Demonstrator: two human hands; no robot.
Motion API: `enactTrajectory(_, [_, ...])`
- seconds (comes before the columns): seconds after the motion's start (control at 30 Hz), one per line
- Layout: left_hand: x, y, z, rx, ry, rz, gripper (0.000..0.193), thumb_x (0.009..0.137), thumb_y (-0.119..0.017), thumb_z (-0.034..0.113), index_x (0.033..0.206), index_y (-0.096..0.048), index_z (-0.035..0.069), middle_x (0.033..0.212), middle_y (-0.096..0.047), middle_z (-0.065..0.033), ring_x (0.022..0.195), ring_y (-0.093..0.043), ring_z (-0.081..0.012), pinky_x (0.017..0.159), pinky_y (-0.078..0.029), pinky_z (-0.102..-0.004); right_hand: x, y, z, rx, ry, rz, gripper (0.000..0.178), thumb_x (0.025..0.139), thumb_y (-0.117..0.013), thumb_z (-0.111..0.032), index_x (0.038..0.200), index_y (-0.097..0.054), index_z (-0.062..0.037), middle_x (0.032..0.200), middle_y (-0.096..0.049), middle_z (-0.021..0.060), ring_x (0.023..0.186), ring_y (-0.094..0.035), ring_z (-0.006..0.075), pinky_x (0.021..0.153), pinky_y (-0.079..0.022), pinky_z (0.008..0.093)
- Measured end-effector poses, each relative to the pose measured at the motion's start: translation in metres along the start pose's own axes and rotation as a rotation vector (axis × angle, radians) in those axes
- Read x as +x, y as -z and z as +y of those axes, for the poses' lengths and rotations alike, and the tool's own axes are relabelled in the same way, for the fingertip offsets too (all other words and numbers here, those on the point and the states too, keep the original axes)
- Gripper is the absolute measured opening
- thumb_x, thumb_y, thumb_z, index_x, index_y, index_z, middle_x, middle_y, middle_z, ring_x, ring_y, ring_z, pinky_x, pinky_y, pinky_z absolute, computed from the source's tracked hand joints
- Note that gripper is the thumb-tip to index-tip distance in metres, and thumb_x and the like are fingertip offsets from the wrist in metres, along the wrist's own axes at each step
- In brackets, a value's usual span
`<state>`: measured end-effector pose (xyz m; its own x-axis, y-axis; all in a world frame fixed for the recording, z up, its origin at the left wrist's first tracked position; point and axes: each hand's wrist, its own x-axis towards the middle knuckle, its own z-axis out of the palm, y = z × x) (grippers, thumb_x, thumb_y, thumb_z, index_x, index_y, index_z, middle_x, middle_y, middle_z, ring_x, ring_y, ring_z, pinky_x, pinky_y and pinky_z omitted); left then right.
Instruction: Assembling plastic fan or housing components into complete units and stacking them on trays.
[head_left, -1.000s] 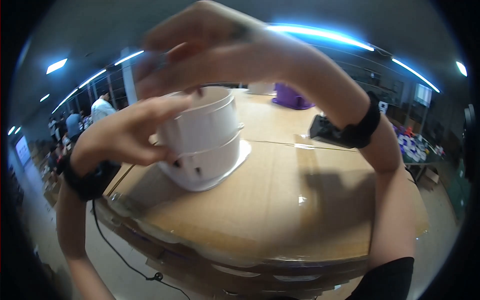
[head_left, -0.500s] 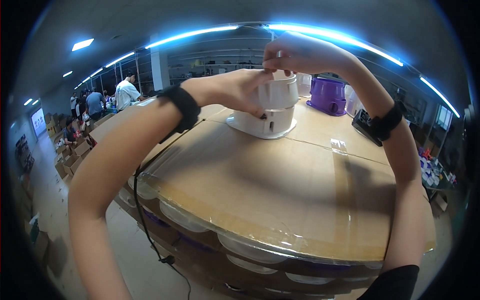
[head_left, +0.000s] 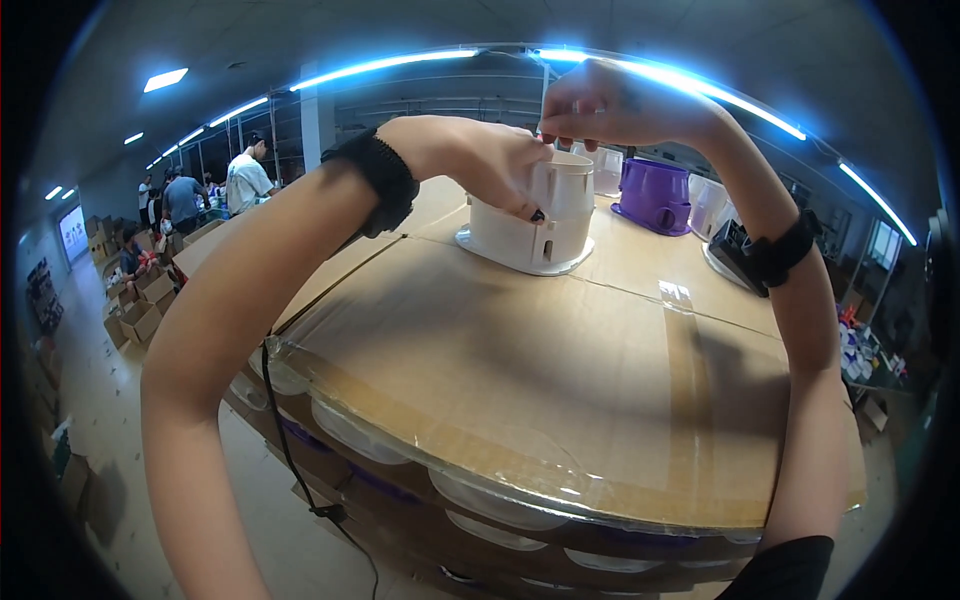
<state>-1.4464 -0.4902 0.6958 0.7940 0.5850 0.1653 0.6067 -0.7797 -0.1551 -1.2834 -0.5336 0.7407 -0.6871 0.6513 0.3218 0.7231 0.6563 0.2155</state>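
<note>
White plastic housing [head_left: 535,222]: now lying further up-centre in frame, sitting on the cardboard sheet [head_left: 520,370], left hand [head_left: 480,165] gripping its side, right hand [head_left: 600,100] pinching at its rim, fitting seemingly unfinished.

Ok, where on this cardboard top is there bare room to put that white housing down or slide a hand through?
The near half of the cardboard sheet is bare, from the white housing down to the plastic-wrapped front edge, crossed only by a tape strip. The far right is crowded: purple part, clear containers, a dark device. Left hand and right hand occupy the housing.
</note>
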Motion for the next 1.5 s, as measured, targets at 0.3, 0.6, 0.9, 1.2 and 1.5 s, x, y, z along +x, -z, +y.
enactTrajectory(0.3, [0.002,-0.003,-0.006,-0.05,-0.056,0.054,0.044,0.081,-0.059,0.027,0.115,-0.043,0.003,0.102,-0.054,-0.0171,0.098,-0.052,-0.0286,0.084,-0.043,-0.0387,-0.001,0.002,-0.003,-0.027,0.024,0.026,0.028,0.085,-0.053,-0.03,0.091,-0.062,-0.003,0.073,-0.061,0.0067,0.058,-0.058,0.0112,0.054,-0.048,0.0224])
enactTrajectory(0.6, [0.005,-0.011,-0.01,-0.169,-0.094,0.019,0.047,0.083,-0.056,0.028,0.121,-0.039,0.006,0.11,-0.052,-0.0176,0.105,-0.049,-0.029,0.091,-0.039,-0.0405,-0.001,0.001,-0.001,-0.013,0.028,0.002,0.029,0.085,-0.053,-0.03,0.092,-0.062,-0.0028,0.074,-0.061,0.0072,0.063,-0.059,0.0116,0.057,-0.049,0.0224])
enactTrajectory(0.9, [-0.019,-0.007,-0.022,-0.089,-0.049,0.143,0.052,0.081,-0.055,0.029,0.122,-0.035,0.005,0.121,-0.038,-0.0183,0.114,-0.03,-0.0319,0.099,-0.025,-0.0435,-0.017,-0.046,-0.054,-0.127,0.195,-0.426,0.015,0.081,-0.055,-0.012,0.092,-0.063,-0.0054,0.11,-0.055,0.0124,0.1,-0.055,0.0194,0.082,-0.047,0.0347])
enactTrajectory(1.2, [-0.109,0.004,-0.008,-0.037,0.054,-0.024,0.053,0.083,-0.048,0.031,0.128,-0.029,0.009,0.126,-0.032,-0.019,0.117,-0.032,-0.0326,0.095,-0.03,-0.0473,-0.003,-0.099,-0.034,-0.322,0.035,-0.452,0.02,0.072,-0.057,-0.006,0.09,-0.062,0.0004,0.123,-0.04,0.0138,0.105,-0.049,0.0286,0.091,-0.041,0.0334])
enactTrajectory(1.5, [-0.143,-0.043,0.007,-0.195,-0.032,-0.155,0.078,0.083,-0.03,0.062,0.131,-0.025,0.001,0.132,-0.027,-0.0246,0.124,-0.027,-0.0356,0.102,-0.023,-0.0462,0.005,-0.144,0.107,-0.233,-0.188,-0.53,0.038,0.075,-0.047,-0.011,0.11,-0.052,0.0001,0.121,-0.043,0.0146,0.112,-0.042,0.0294,0.093,-0.036,0.0348])
